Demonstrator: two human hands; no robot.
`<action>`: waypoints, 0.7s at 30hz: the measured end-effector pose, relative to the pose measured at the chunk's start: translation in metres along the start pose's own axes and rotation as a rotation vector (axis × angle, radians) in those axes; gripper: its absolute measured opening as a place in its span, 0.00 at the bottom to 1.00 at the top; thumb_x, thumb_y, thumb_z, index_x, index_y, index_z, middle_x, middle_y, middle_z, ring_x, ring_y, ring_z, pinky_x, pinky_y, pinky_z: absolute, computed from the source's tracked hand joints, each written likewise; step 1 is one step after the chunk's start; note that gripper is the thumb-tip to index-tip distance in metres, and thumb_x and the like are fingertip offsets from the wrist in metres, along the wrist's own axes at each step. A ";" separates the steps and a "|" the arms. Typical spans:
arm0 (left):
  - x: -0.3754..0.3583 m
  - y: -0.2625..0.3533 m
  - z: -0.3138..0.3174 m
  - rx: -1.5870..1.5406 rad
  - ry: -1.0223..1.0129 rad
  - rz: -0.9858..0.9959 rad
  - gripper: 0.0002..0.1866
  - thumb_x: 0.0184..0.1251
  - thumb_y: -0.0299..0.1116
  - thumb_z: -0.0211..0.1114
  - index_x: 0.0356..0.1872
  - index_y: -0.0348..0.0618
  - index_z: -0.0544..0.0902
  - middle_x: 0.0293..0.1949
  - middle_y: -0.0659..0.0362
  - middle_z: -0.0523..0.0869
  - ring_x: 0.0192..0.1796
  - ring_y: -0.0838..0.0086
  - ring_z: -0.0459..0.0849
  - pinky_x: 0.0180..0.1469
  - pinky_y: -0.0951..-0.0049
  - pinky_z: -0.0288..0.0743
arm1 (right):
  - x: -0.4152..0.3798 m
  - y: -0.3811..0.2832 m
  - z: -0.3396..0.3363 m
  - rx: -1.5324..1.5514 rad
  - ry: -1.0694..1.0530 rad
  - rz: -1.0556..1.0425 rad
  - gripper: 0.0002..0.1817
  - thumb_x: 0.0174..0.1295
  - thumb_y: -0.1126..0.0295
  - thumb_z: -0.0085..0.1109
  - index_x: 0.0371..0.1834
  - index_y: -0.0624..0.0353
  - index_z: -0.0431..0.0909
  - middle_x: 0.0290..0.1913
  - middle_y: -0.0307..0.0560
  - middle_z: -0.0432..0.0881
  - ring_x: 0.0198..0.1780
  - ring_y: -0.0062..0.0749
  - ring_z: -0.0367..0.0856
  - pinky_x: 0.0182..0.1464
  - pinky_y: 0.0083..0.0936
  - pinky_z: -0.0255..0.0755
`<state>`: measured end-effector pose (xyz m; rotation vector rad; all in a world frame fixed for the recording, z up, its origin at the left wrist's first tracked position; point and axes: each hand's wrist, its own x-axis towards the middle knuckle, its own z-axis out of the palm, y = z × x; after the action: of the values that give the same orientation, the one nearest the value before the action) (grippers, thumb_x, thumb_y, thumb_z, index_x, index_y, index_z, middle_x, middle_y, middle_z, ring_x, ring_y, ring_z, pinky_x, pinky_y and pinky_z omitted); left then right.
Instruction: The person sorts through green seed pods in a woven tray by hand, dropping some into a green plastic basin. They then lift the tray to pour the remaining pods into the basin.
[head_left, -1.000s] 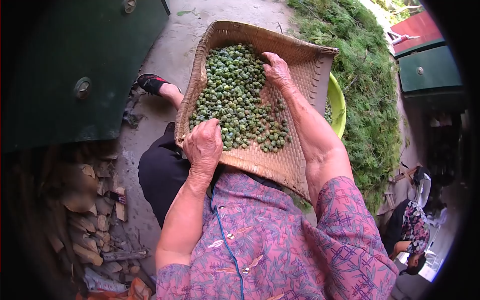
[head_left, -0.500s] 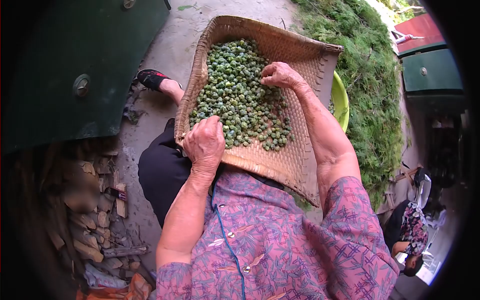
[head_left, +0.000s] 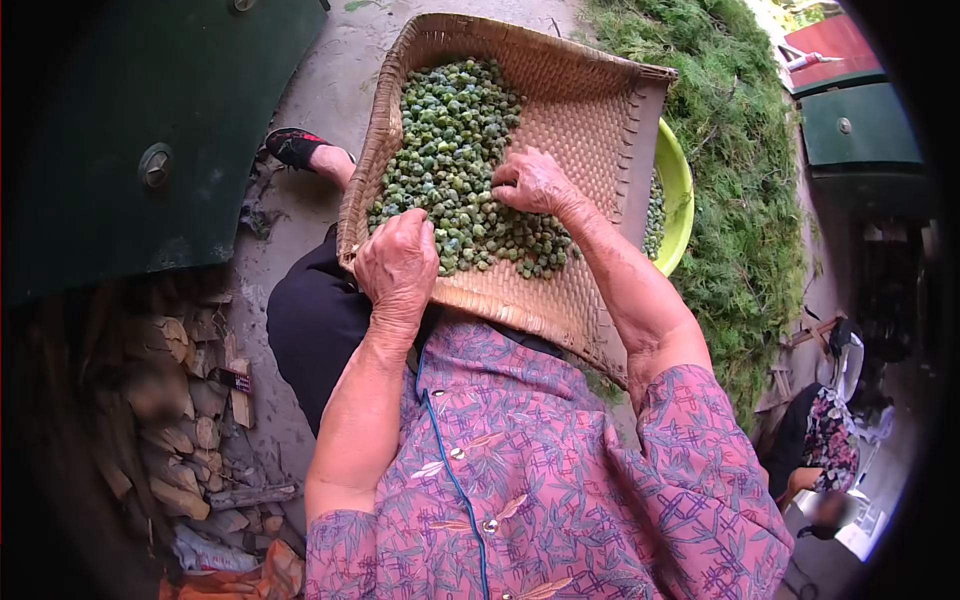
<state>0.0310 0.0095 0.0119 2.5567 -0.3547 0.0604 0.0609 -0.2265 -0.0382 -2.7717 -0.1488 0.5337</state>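
A woven basket tray (head_left: 585, 110) lies tilted across the lap, with small green fruits (head_left: 455, 130) heaped toward its left side. My left hand (head_left: 398, 255) is closed at the tray's lower left edge, its fingers curled over the rim beside the fruits. Over the right edge of the heap is my right hand (head_left: 532, 182), fingers bent down and pressed together among the fruits; whatever is between the fingertips is hidden. Bare weave shows to the right of this hand.
A yellow-green basin (head_left: 677, 195) holding more green fruits is partly under the tray's right side. Cut green branches (head_left: 740, 180) cover the ground beyond it. Split firewood (head_left: 190, 430) is piled at lower left, below a dark green panel (head_left: 130, 110). Another person (head_left: 820, 440) is at lower right.
My right hand has moved down and slightly left over the fruits. The tray and my left hand have shifted slightly up and left in view, and more of the basin shows.
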 end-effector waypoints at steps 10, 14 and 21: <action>-0.003 -0.005 0.002 -0.011 -0.007 0.030 0.07 0.57 0.33 0.62 0.35 0.45 0.83 0.33 0.57 0.85 0.39 0.63 0.83 0.42 0.64 0.76 | -0.072 -0.024 0.019 -0.054 0.041 -0.291 0.14 0.43 0.53 0.63 0.29 0.47 0.84 0.36 0.43 0.76 0.49 0.39 0.71 0.59 0.42 0.57; -0.003 -0.007 0.001 -0.025 -0.043 0.030 0.08 0.60 0.36 0.61 0.37 0.48 0.83 0.35 0.58 0.85 0.39 0.60 0.83 0.42 0.62 0.75 | -0.087 0.006 0.006 -0.130 0.048 -0.267 0.10 0.40 0.59 0.64 0.27 0.47 0.83 0.40 0.41 0.74 0.54 0.38 0.70 0.66 0.53 0.51; -0.003 -0.007 0.002 0.000 -0.053 0.028 0.08 0.60 0.36 0.61 0.37 0.48 0.83 0.35 0.58 0.85 0.39 0.60 0.83 0.42 0.62 0.75 | -0.079 0.047 -0.022 -0.225 0.153 0.011 0.18 0.47 0.64 0.65 0.45 0.44 0.82 0.59 0.46 0.72 0.65 0.44 0.63 0.68 0.51 0.51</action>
<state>0.0298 0.0153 0.0064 2.5573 -0.4105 0.0032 -0.0018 -0.2900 -0.0064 -3.0207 -0.1679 0.3220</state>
